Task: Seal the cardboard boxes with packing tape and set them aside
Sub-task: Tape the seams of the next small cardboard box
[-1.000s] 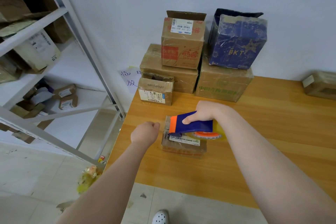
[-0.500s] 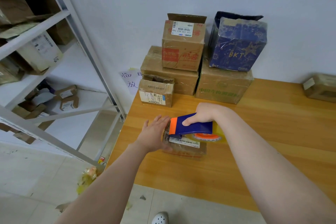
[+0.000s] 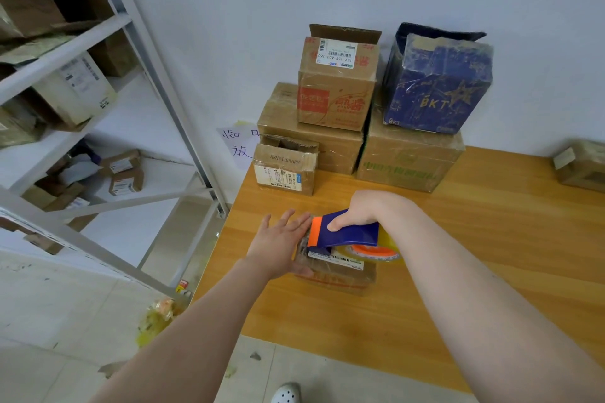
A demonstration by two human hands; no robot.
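Near the left edge of the wooden table (image 3: 474, 271), a small cardboard box (image 3: 340, 276) lies flat with its label up, well apart from the stacked boxes (image 3: 337, 85) at the far side against the wall. The right hand (image 3: 363, 209) is curled round the blue and orange tape dispenser (image 3: 347, 234), whose front end rests on the box top; its roll (image 3: 373, 252) hangs just past the box's right side.

The left hand (image 3: 280, 244) is what has changed. A second ago it was a loose fist beside the box, not touching it. Since then it has opened and come in, and it now lies with fingers straight and spread on the left end of the box, next to the dispenser's orange tip. The dispenser and box have barely shifted meanwhile.

This reads as bracing. With the box now pinned, the person seems ready to draw tape across the top. Whether any tape already sticks to the cardboard cannot be told. A metal rack (image 3: 163, 91) stands to the left.
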